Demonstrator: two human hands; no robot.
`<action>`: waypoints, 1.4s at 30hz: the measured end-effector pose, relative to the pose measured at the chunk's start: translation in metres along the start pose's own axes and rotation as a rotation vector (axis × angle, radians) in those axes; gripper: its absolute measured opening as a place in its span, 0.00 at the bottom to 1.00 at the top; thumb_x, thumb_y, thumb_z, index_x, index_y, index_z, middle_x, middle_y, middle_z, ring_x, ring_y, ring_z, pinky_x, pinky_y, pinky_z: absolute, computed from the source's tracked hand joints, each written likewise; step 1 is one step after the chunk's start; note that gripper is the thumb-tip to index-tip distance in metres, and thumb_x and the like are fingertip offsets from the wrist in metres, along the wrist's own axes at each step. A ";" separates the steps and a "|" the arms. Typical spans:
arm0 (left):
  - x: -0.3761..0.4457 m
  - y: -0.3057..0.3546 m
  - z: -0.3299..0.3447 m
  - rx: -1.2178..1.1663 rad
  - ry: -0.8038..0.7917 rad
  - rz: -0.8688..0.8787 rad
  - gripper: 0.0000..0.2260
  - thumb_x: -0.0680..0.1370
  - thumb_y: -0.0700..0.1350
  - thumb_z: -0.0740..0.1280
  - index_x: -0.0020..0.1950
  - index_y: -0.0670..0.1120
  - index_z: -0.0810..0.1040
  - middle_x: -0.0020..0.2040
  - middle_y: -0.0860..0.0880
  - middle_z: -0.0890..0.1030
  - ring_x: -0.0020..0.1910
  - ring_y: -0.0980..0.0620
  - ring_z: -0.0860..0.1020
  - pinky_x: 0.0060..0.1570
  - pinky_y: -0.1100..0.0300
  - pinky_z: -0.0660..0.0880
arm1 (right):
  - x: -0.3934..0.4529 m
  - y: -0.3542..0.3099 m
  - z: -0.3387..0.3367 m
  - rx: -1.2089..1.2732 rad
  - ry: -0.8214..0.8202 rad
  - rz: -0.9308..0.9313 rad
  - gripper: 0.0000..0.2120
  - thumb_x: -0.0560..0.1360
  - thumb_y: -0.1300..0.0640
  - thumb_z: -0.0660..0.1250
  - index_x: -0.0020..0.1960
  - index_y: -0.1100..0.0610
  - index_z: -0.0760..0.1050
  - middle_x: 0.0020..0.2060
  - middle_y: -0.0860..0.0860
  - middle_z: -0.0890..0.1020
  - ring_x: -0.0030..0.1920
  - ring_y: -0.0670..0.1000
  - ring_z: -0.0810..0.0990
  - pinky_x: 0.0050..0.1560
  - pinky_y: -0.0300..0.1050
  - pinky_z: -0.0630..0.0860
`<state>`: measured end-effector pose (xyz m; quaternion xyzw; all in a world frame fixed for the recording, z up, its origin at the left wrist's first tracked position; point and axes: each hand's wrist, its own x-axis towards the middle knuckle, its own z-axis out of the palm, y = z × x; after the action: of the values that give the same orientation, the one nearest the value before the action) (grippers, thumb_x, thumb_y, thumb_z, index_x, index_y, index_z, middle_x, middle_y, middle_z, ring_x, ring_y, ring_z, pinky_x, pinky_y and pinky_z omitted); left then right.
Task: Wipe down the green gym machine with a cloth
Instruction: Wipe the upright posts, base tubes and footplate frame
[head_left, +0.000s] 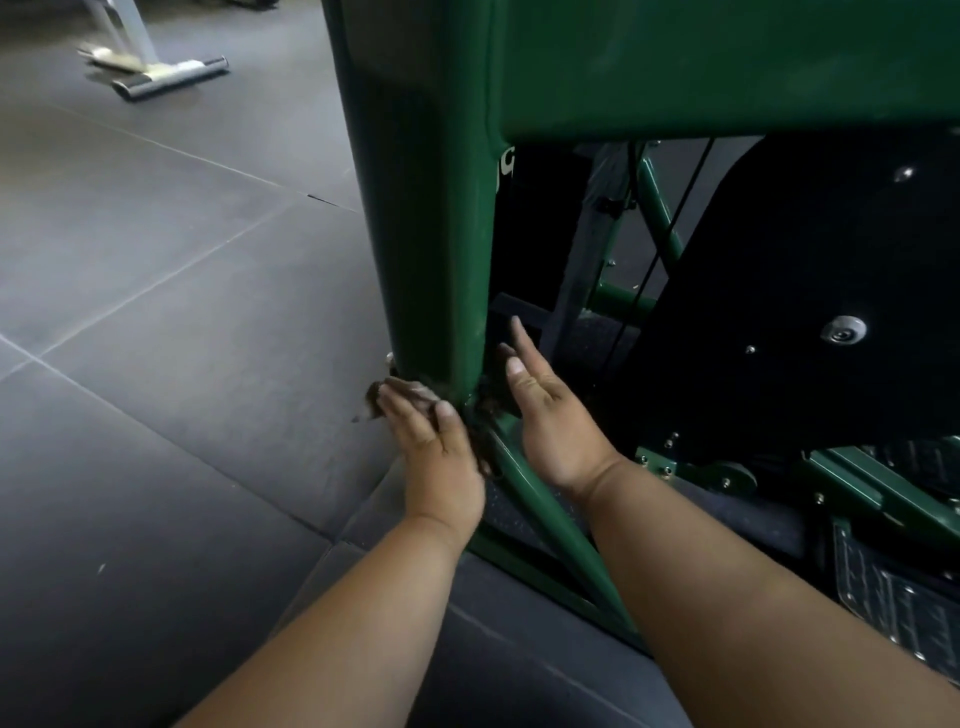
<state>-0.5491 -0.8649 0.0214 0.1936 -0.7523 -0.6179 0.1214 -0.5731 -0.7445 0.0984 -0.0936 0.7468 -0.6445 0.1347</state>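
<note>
- While the person crouched low beside the green gym machine (431, 234), both bare forearms reached forward from the 6 o'clock edge of the view toward the foot of its thick upright post.
- The left hand (436, 441) lay on the post's 9 o'clock side, fingers fairly straight and pressed flat over a dark, shaggy cloth (480, 431); it looked like pressing rather than pinching.
- That cloth was bunched around the base of the post, where the post met a slanting green tube (550, 514). One frayed end stuck out past the left fingertips toward 9 o'clock, and another part hung down between the two hands.
- The right hand (550, 415) stood on the post's 3 o'clock side, just beside it, with fingers straight and spread, palm turned toward the post. Whether it touched the cloth or the metal could not be told.
- A broad green panel (727, 67) of the same machine filled the 1 o'clock area, above a black plate (810, 312) with a round silver bolt head.
- Ribbed black footplates (893, 608) with green framing sat toward 4 o'clock.
- Dark grey floor mats (156, 312), marked with thin pale seams, covered the side from 7 to 10 o'clock.
- Far off at 11 o'clock stood the pale metal foot of another piece of equipment (166, 78), blurred and well apart from the hands.
</note>
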 end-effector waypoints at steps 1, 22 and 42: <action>-0.004 0.006 0.003 0.047 0.026 0.075 0.33 0.88 0.56 0.50 0.85 0.51 0.33 0.85 0.51 0.34 0.83 0.58 0.39 0.78 0.68 0.41 | -0.003 0.006 -0.003 -0.032 0.032 0.014 0.25 0.89 0.48 0.52 0.85 0.42 0.53 0.81 0.44 0.60 0.78 0.38 0.56 0.67 0.21 0.59; 0.002 -0.033 -0.015 -0.160 -0.185 -0.511 0.34 0.73 0.61 0.61 0.80 0.57 0.66 0.68 0.48 0.80 0.64 0.44 0.80 0.70 0.39 0.74 | -0.027 0.087 0.026 -0.264 0.411 0.171 0.08 0.76 0.54 0.75 0.41 0.50 0.77 0.35 0.48 0.85 0.35 0.47 0.82 0.44 0.55 0.83; 0.040 -0.042 -0.044 -0.026 -0.093 -0.375 0.20 0.79 0.42 0.71 0.67 0.59 0.73 0.46 0.59 0.83 0.47 0.57 0.80 0.47 0.57 0.75 | -0.005 0.108 0.032 -0.342 0.283 0.059 0.19 0.81 0.29 0.49 0.71 0.19 0.61 0.69 0.31 0.73 0.73 0.42 0.72 0.75 0.51 0.68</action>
<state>-0.5599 -0.9283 -0.0125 0.2998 -0.6998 -0.6478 -0.0283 -0.5544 -0.7565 -0.0125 -0.0018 0.8590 -0.5112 0.0293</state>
